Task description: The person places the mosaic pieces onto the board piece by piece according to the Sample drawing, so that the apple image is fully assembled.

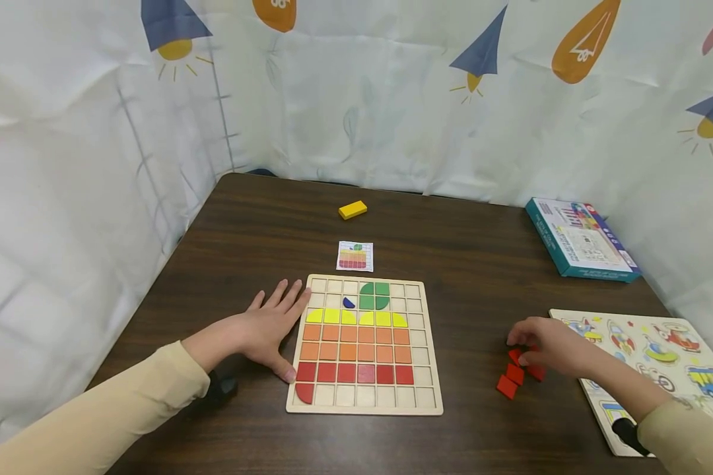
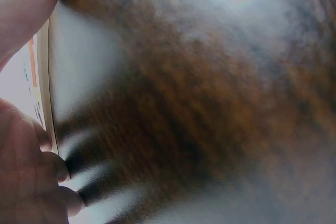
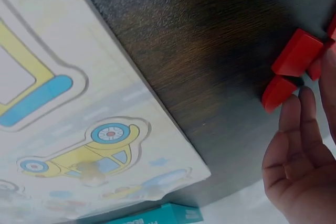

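Note:
A wooden grid board [image 1: 385,397] lies in the middle of the table. Green tiles [image 1: 374,296], a small blue half-round piece [image 1: 348,303], and rows of yellow, orange and red tiles fill part of it; one rounded red tile [image 1: 305,392] sits at its lower left. My left hand [image 1: 267,330] lies with spread fingers against the board's left edge, thumb and fingertips touching it. To the right, my right hand [image 1: 551,344] is over a few loose red tiles [image 1: 507,386]. In the right wrist view its fingertips touch a rounded red piece [image 3: 277,94], with nothing visibly pinched.
Behind the grid board is a small pattern card [image 1: 354,256], and farther back a yellow block [image 1: 353,210]. A picture puzzle board [image 1: 659,343] lies under the right forearm. A teal-edged box [image 1: 582,239] stands at the back right; a printed curtain [image 1: 356,99] hangs behind.

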### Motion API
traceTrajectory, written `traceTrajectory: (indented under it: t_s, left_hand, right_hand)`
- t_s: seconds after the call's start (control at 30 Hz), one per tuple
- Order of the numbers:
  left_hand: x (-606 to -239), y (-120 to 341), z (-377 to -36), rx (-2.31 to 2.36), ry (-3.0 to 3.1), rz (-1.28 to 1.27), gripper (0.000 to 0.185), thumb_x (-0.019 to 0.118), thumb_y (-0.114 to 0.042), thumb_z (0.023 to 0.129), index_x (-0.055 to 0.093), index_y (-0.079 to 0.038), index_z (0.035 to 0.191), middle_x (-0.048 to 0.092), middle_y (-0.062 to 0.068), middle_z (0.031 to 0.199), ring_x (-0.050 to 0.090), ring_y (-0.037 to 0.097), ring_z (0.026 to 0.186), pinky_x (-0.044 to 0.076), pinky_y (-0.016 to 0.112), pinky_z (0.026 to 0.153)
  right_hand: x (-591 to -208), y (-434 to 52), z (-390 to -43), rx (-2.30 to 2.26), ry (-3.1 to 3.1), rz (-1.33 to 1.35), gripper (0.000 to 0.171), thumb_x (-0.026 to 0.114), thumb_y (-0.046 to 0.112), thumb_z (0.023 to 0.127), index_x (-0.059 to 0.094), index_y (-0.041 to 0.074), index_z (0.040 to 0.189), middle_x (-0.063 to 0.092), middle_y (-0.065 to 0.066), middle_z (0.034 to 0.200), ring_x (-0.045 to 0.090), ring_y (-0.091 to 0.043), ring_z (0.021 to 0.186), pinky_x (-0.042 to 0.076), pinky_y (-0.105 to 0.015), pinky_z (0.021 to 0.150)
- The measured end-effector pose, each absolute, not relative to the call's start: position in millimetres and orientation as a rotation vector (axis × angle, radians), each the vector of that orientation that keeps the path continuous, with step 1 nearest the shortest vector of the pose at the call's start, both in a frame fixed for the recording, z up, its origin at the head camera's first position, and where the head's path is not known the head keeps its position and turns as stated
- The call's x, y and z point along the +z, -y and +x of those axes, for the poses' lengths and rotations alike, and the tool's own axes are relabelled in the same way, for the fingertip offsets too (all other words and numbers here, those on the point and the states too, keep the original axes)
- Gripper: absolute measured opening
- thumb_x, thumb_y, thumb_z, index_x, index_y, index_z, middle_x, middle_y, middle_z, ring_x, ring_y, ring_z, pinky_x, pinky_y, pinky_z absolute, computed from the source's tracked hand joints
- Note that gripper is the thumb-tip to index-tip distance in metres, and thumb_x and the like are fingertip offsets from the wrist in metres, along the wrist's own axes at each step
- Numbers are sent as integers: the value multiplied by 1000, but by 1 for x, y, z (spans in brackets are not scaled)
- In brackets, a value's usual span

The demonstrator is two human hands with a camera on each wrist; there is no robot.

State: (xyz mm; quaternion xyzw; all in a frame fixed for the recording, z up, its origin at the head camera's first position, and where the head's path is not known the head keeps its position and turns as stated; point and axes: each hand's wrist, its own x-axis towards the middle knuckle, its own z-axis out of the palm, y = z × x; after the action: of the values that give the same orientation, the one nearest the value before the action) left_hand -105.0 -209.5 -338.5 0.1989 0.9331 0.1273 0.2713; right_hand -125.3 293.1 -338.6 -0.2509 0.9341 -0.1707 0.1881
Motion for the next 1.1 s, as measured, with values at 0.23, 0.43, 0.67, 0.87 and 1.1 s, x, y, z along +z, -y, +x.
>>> traceTrajectory:
  t_s: [0.23, 0.43, 0.67, 0.87, 1.1]
  left_hand:
    - [-342, 210, -106, 339, -2514, 530, 146, 89, -62, 61, 5, -2, 163, -2, 25, 171, -7, 51, 156, 2, 77, 118]
    - [-343, 211, -107, 342, -2519, 535, 146, 89, -62, 60, 5, -1, 163, -1, 25, 171, -6, 52, 156, 2, 77, 117]
    - [-341, 211, -106, 336, -2513, 540, 146, 89, -63, 61, 4, -2, 164, -3, 25, 171, -8, 51, 156, 2, 77, 118]
    - [-339, 210, -104, 342, -2519, 545, 147, 90, -62, 60, 5, -2, 163, -1, 25, 171, -6, 52, 156, 3, 78, 117]
    - [-339, 210, -105, 342, -2515, 541, 146, 90, -62, 61, 5, -1, 163, -2, 25, 171, -6, 52, 156, 3, 77, 118]
  right_hand:
    - [-340, -286, -128, -470, -2643, -669, 17, 82, 9, 84, 69, 13, 95, 65, 10, 84, 53, 1, 72, 50, -22, 64]
    - [-338, -282, -131, -420, -2675, -689, 19, 85, 11, 82, 70, 13, 95, 64, 7, 89, 55, -3, 77, 51, -24, 67]
    - [-336, -278, -132, -430, -2682, -678, 20, 85, 10, 81, 67, 15, 89, 64, 8, 83, 56, -4, 74, 52, -23, 66]
    - [-326, -270, -133, -532, -2696, -642, 15, 83, 11, 84, 69, 17, 85, 68, 11, 79, 55, -2, 69, 50, -22, 63]
    - [-312, -221, -129, -756, -2643, -639, 7, 80, 18, 89, 72, 18, 89, 70, 9, 84, 60, -5, 72, 50, -23, 66]
